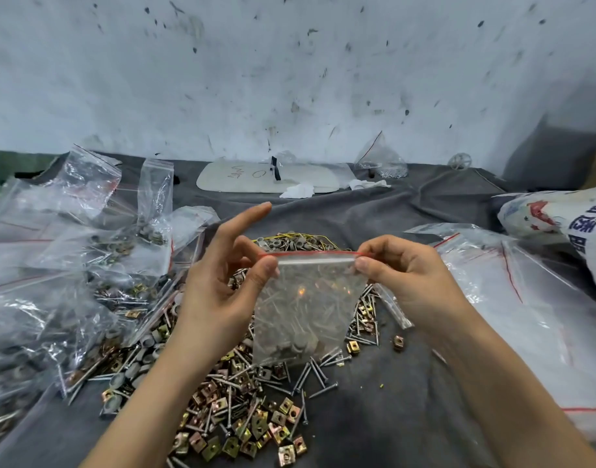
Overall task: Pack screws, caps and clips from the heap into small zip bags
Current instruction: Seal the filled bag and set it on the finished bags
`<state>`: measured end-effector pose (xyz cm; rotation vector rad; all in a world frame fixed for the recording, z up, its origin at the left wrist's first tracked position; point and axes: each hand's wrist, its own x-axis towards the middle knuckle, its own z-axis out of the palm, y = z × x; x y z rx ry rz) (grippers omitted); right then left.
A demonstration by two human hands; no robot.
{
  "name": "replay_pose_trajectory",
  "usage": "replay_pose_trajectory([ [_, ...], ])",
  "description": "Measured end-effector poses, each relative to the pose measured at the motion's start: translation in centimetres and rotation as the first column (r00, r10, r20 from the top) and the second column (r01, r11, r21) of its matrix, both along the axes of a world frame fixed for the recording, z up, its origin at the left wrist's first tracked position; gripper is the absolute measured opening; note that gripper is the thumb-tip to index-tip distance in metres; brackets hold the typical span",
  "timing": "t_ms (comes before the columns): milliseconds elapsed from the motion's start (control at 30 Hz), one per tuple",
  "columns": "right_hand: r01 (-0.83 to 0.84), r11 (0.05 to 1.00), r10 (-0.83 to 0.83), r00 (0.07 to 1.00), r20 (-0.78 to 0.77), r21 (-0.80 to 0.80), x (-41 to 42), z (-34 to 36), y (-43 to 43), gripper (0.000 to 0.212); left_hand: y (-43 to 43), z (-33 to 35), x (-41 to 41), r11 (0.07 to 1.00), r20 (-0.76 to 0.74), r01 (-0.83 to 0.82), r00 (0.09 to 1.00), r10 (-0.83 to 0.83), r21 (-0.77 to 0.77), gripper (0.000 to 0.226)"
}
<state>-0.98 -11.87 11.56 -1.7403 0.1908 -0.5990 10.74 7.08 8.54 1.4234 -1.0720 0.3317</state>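
One small clear plastic zip bag with a red strip (pixel 306 298) hangs at the centre of the frame, with silver screws and grey caps in its bottom. Two hands hold it: the left hand (pixel 219 285) pinches its top left corner with its forefinger pointing up, and the right hand (pixel 404 275) pinches the top right corner. Below lies one heap of screws, brass square clips and grey caps (pixel 242 410), too many to count, on the grey-clothed table (pixel 391 417). A pile of filled clear bags (pixel 70 265) fills the left; flat empty bags (pixel 526 315) and one white printed sack (pixel 566 224) lie right.
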Motion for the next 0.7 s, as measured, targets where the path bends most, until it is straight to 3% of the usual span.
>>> replay_pose_trajectory([
  [133,0.021,0.983,-0.031,0.998,-0.053,-0.182,-0.6,0.7,0.4,0.015,-0.6,0.3,-1.1,0.999,0.054,0.027,0.998,-0.029,0.035,0.053],
  [233,-0.004,0.886,-0.021,0.999,-0.048,-0.465,-0.8,1.5,1.6,0.014,-1.4,0.7,-2.1,0.997,0.122,0.034,0.992,-0.043,0.071,0.050],
  [300,-0.011,0.828,0.003,1.000,-0.016,-0.560,-0.8,2.0,2.3,0.011,-1.8,0.9,-2.6,0.997,0.151,0.020,0.988,-0.030,0.070,0.046],
  [567,-0.032,0.777,0.047,0.999,0.008,-0.628,-0.8,2.2,3.2,0.010,-1.8,1.3,-3.1,0.989,0.260,-0.008,0.965,-0.031,0.147,0.054],
  [700,-0.056,0.769,0.077,0.997,0.005,-0.637,-0.8,2.1,3.3,0.012,-1.6,1.1,-3.2,0.989,0.203,0.071,0.974,-0.096,0.128,0.055],
])
